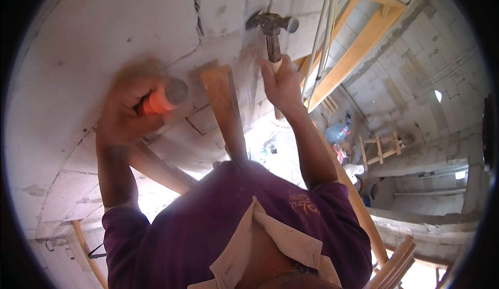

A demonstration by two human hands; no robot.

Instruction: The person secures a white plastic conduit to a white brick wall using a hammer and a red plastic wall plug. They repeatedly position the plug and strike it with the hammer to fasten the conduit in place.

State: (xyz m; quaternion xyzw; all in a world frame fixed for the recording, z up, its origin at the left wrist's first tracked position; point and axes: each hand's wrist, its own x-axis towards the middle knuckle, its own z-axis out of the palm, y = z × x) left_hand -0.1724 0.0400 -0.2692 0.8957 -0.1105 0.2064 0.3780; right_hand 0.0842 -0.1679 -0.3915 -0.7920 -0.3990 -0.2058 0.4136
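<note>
My right hand [283, 83] is closed round the pale handle of a claw hammer [271, 24], whose dark, worn head is raised in front of the block wall [150, 23]. My left hand [122, 107], smeared by motion, grips an orange-handled chisel [158, 103] close to the wall. The chisel's round grey end is turned toward me and its blade is hidden behind the hand. Between my two arms a wooden plank [222, 94] stands out from the wall. Hammer and chisel are apart.
Jagged cracks [196, 5] run through the wall's surface. Wooden frame timbers [358, 44] and pale pipes [321, 39] stand to my right. Farther down on that side are a large clear water bottle [337, 133] and a small wooden ladder-like frame [380, 149].
</note>
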